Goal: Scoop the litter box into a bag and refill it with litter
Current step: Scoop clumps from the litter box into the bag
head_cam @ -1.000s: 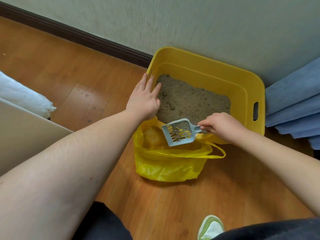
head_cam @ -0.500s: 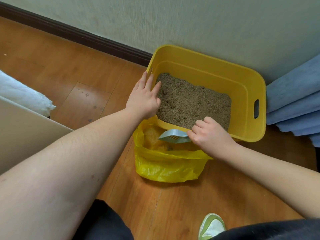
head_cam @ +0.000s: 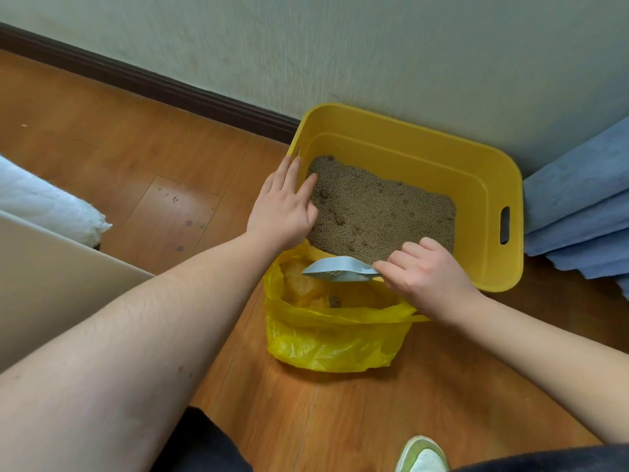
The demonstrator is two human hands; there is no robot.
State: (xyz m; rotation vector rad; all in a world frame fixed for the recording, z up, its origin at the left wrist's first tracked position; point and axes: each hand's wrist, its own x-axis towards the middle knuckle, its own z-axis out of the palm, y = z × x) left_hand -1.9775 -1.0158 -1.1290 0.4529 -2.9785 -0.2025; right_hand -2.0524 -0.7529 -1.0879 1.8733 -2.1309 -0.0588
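Left hand reaching toward 1 o'clock, palm down, fingers straight and spread, forearm bare. Right hand coming in from 4 o'clock, knuckles up, fingers curled in a pinching grip on a scoop handle.

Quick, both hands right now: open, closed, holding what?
Left hand: open, fingers straight, resting on the litter box rim.
Right hand: closed on the scoop handle, over the bag.
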